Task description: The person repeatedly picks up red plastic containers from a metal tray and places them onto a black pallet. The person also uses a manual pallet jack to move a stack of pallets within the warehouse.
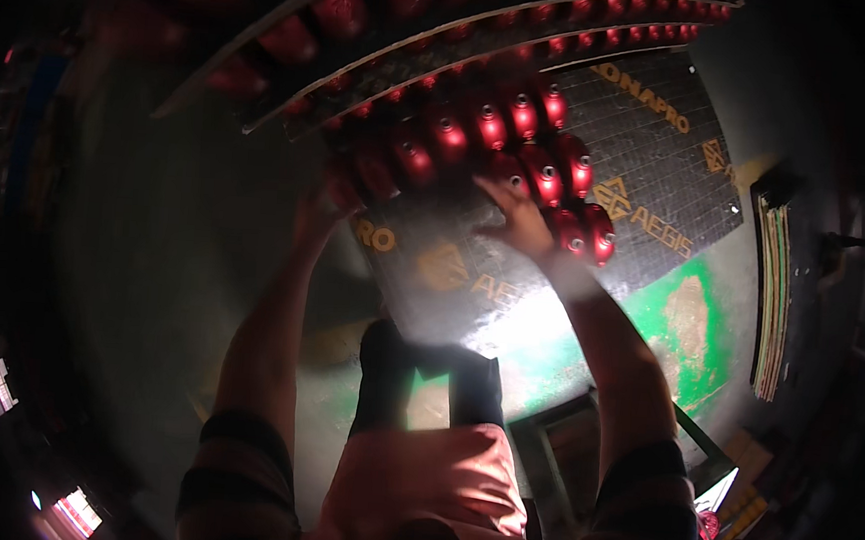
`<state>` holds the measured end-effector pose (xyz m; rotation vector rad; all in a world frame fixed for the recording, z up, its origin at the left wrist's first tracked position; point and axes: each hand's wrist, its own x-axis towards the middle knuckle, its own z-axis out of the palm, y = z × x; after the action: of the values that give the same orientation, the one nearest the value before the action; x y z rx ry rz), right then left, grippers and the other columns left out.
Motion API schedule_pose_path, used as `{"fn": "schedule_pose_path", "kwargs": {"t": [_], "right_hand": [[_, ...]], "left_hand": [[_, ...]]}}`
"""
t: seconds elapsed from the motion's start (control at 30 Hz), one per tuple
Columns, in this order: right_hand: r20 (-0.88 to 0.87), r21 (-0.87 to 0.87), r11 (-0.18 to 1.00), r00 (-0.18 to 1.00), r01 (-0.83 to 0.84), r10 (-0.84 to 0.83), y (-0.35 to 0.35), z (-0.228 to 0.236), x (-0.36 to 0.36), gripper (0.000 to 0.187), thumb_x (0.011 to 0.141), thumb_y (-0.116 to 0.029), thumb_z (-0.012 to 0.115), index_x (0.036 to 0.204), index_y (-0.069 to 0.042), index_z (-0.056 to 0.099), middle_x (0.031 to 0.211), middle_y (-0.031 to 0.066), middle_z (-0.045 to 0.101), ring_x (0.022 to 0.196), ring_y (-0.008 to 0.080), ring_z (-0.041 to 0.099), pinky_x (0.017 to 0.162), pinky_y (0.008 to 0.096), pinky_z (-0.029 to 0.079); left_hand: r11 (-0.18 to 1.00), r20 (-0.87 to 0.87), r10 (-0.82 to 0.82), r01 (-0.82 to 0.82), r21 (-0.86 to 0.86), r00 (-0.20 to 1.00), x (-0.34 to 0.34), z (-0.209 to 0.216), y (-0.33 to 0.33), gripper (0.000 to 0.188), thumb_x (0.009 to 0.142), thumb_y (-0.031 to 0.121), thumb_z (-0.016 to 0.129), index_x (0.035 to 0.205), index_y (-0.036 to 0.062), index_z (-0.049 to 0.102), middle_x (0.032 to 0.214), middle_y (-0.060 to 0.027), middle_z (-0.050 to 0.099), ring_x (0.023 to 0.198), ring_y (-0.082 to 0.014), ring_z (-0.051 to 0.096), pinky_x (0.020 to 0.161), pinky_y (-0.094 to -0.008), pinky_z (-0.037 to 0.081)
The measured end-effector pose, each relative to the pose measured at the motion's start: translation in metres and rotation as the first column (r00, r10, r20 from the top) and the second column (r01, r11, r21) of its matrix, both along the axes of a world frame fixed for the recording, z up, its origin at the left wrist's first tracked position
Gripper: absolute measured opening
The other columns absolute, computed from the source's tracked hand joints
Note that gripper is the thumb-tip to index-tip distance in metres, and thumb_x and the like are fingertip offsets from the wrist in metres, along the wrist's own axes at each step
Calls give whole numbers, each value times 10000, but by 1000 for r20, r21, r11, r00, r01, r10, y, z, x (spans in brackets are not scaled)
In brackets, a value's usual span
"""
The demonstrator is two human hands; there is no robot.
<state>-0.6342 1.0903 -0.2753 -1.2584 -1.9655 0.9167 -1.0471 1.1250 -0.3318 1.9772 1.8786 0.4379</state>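
Observation:
Shiny red rounded cylinders point(449, 136) with small metal necks stand in rows on a dark printed board point(649, 180). At the row's near left end, my left hand point(323, 207) is closed against a red cylinder point(343, 182); shadow hides part of the grip. My right hand point(521, 224) is open, thumb and fingers apart, palm over the board. Its fingertips are beside or just touching a red cylinder point(506, 169) in the nearer row; I cannot tell which. Two more red cylinders point(597, 236) stand to the right of that hand.
Behind the board, long shelf-like tiers point(438, 50) hold many more red cylinders. A stack of thin boards point(772, 294) stands at the right. A dark open-framed box point(565, 450) is beside my right forearm. The floor point(694, 328) has worn green paint.

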Motion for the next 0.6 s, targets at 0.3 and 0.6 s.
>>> {"fn": "schedule_pose_path", "kwargs": {"t": [0.3,0.6], "right_hand": [[3,-120,952,959,-281,284,200,-84,-72,545,673,-258,824,1196,-197,685,1346,113,557,1296,306,449,1091,370,387],[199,104,870,867,-482,457,196,-75,-101,327,681,-247,771,1005,-216,733,982,4,607,1061,230,558,855,376,474]], "left_hand": [[891,197,-395,322,319,897,12,-22,77,513,642,73,836,1130,111,682,977,-70,661,794,-202,664,729,-316,554],[951,328,-310,293,101,892,24,-23,84,436,683,107,823,1101,117,699,907,-37,656,690,-127,626,644,-280,539]]}}
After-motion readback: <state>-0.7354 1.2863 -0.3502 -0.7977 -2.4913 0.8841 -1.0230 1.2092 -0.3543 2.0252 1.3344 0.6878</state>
